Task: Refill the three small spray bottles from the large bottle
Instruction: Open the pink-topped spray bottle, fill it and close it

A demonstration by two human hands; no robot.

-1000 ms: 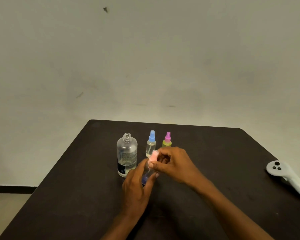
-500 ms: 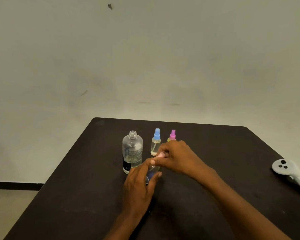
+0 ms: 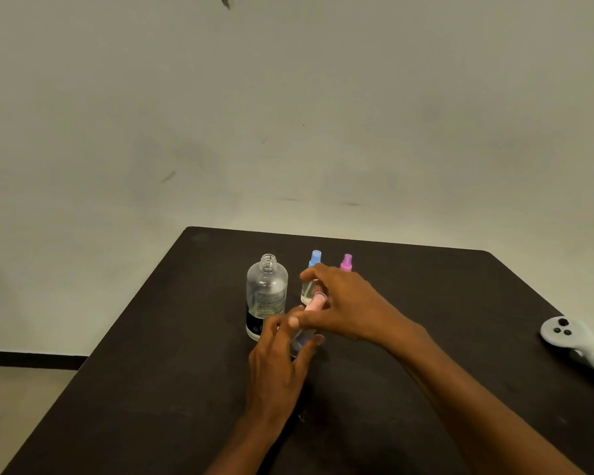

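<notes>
Fingers (image 3: pixel 310 343) of the left hand (image 3: pixel 276 368) are curled round a small spray bottle (image 3: pixel 300 338), held tilted just right of the large bottle (image 3: pixel 266 296). Its pink cap (image 3: pixel 315 304) is pinched by the right hand (image 3: pixel 352 303). A blue-capped bottle (image 3: pixel 315 259) and a magenta-capped bottle (image 3: pixel 346 262) are seen further right of the large bottle on the tabletop (image 3: pixel 443 293).

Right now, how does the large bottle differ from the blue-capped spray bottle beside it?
The large bottle has an open neck, no cap; the blue-capped spray bottle wears its spray top. The large bottle is much broader and bears a label; the blue-capped spray bottle is slim. Both are clear and stand upright on the table, while the left hand and right hand hold the pink-capped spray bottle.
</notes>
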